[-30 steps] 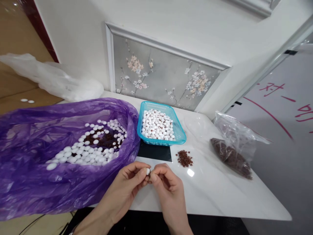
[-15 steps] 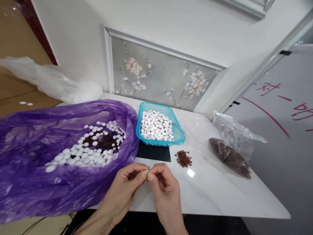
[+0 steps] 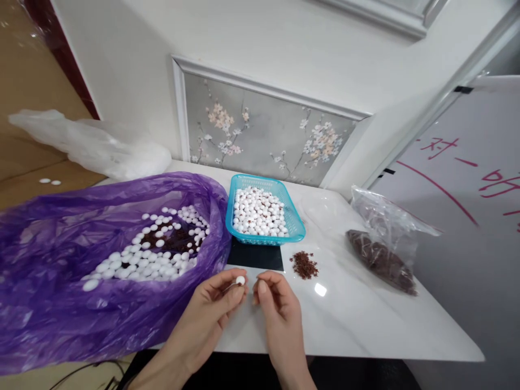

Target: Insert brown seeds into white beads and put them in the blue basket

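Observation:
Between the thumb and fingers of my left hand [image 3: 217, 303] is a small white ball [image 3: 240, 280] with a bit of dark reddish-brown at its underside. My right hand [image 3: 280, 311] is just to the right, a small gap apart, its thumb pressed against curled fingers; anything in that pinch is hidden. Ahead of my hands stands a blue plastic basket [image 3: 298, 232] full of similar white balls with brown bits among them. A little pile of brown star-shaped pieces [image 3: 304, 265] lies on the table beyond my right hand.
A purple plastic bag [image 3: 52, 309] spreads open at left, holding loose white balls and brown pieces. A clear bag of brown material [image 3: 379, 260] rests at right on the white table [image 3: 365, 325]. A black rectangle [image 3: 255, 257] lies before the basket. Behind is the wall.
My hands have come apart from a joined pinch, the right one shifting slightly right. The white ball now shows in my left fingers. The view has tilted slightly.

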